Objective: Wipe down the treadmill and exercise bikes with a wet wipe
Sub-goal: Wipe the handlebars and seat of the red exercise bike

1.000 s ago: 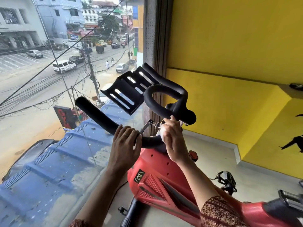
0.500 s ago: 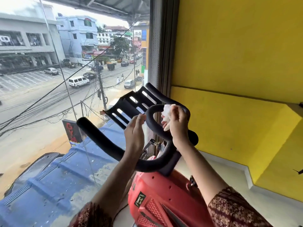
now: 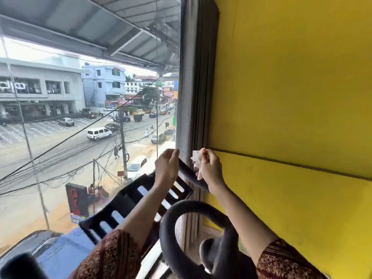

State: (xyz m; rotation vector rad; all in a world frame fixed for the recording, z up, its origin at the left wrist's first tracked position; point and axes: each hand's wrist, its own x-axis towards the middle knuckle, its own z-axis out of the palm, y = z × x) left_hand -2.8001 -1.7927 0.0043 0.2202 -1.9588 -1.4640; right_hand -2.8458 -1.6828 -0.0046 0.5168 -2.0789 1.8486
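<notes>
The exercise bike's black handlebar [image 3: 189, 175] rises toward the window, its far tip between my two hands. My left hand [image 3: 167, 168] holds the tip of that bar from the left, fingers curled over it. My right hand [image 3: 210, 168] grips a crumpled white wet wipe [image 3: 196, 161] and presses it against the right side of the same bar. A black slotted tablet holder [image 3: 128, 200] lies under my left forearm. The looped inner grip [image 3: 181, 216] curves below my right forearm. The bike's red body is out of view.
A large glass window [image 3: 80, 137] stands directly in front, with a street far below. A dark window frame and blind [image 3: 193, 77] run vertically beside my hands. The yellow wall [image 3: 291, 97] with a ledge [image 3: 302, 198] closes off the right side.
Both hands moved up and forward along the handlebar to its far tip. The camera tilted upward, so the red bike body dropped out of view.
</notes>
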